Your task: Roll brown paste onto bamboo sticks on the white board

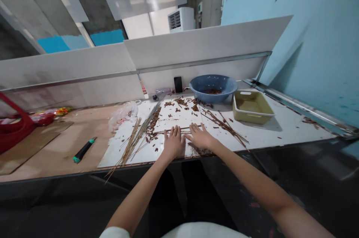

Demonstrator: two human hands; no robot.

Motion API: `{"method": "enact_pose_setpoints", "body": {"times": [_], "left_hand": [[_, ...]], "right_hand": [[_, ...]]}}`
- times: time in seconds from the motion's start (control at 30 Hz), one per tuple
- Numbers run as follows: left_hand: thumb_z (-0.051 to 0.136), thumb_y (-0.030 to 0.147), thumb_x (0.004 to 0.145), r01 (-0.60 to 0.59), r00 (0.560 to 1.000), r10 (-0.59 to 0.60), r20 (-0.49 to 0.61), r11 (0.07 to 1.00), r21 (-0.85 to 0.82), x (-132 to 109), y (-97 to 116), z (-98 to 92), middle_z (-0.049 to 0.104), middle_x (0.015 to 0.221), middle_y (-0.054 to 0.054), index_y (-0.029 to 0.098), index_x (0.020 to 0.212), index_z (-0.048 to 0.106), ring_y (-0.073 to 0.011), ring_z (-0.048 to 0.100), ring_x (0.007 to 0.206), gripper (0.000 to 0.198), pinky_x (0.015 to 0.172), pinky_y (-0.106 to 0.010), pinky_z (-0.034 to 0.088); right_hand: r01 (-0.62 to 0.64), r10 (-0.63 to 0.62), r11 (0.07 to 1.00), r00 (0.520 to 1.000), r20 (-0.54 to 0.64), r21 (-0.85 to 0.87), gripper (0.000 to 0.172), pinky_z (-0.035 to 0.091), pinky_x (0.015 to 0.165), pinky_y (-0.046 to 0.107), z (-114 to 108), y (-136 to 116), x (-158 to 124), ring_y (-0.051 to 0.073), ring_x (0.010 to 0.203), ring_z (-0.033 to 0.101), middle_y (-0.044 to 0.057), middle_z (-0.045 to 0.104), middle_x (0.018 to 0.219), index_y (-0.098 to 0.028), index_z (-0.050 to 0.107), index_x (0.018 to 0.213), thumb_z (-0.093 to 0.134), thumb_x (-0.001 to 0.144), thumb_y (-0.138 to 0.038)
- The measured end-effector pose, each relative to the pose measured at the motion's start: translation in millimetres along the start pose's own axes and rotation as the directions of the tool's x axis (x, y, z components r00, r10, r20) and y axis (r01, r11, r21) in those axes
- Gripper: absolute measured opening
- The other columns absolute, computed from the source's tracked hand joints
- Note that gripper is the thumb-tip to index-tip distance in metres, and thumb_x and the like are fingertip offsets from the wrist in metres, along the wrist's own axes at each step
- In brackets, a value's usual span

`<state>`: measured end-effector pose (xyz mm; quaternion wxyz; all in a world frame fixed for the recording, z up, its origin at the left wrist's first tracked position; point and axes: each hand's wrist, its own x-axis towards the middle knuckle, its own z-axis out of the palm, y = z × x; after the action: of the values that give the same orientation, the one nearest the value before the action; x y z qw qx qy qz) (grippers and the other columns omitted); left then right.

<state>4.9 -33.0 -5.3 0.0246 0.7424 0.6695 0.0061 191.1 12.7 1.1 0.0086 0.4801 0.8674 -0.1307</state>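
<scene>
A: What are the hands doing?

B: Both lie flat, palms down, fingers lightly spread, nothing pinched. The left hand (174, 142) and the right hand (199, 136) sit side by side, fingertips on a thin brown stick (179, 129) lying across the white board (175, 116).

A: How close to the edge?

B: Very close. The heels of both hands are near the board's front edge, and the forearms (137, 197) cross over the edge of the table into dark space below.

A: And to the left?

B: A bundle of pale wooden sticks (134, 140) fans out just beside the left hand, its ends poking past the board's front edge. Beyond the board, there's a stretch of plywood tabletop (92, 125) with a green-and-black utility knife (83, 150) on it.

A: To the right?

B: Loose brown sticks (224, 125) lie just beyond the right hand, then an olive plastic tray (252, 109) near a blue wall (308, 36).

A: Straight ahead?

B: Brown wood chips (181, 101) are scattered over the board up to a blue bowl (213, 88), well apart from the fingertips, and a white panel (202, 45) closes off the back
</scene>
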Motion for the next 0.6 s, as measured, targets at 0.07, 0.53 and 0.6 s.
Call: {"method": "enact_pose_setpoints", "body": {"times": [0.07,0.53,0.6], "left_hand": [[0.019,0.046,0.116,0.03,0.999,-0.03,0.023,0.999,-0.011,13,0,-8.2,0.025,0.188,-0.011,0.017,0.181,0.029,-0.0322,0.021,0.176,0.072,0.142,-0.068,0.01],[0.021,0.045,0.116,0.104,0.994,-0.105,-0.012,0.994,-0.039,13,0,-4.6,0.023,0.188,-0.014,0.01,0.181,0.028,-0.0344,0.017,0.176,0.074,0.141,-0.07,0.009],[0.019,0.043,0.116,0.128,0.992,-0.129,-0.006,0.99,-0.054,25,1,-13.6,0.021,0.189,-0.012,0.013,0.181,0.028,-0.0332,0.017,0.177,0.072,0.141,-0.069,0.009]], "right_hand": [[-0.019,0.019,1.0,1.0,0.006,0.002,0.081,0.001,0.141,0.067,-9,0,8,0.034,0.176,0.015,0.022,0.025,0.187,-0.017,0.024,0.182,0.022,0.117,-0.066],[0.094,-0.104,0.982,0.993,-0.052,-0.166,0.058,0.005,0.137,0.076,-9,6,4,0.038,0.174,0.022,0.018,0.03,0.186,-0.032,0.048,0.174,0.042,0.118,-0.048],[-0.009,0.004,0.993,0.999,-0.046,-0.114,0.063,0.006,0.139,0.071,-19,4,16,0.035,0.176,0.018,0.021,0.026,0.187,-0.023,0.041,0.177,0.033,0.119,-0.047]]}}
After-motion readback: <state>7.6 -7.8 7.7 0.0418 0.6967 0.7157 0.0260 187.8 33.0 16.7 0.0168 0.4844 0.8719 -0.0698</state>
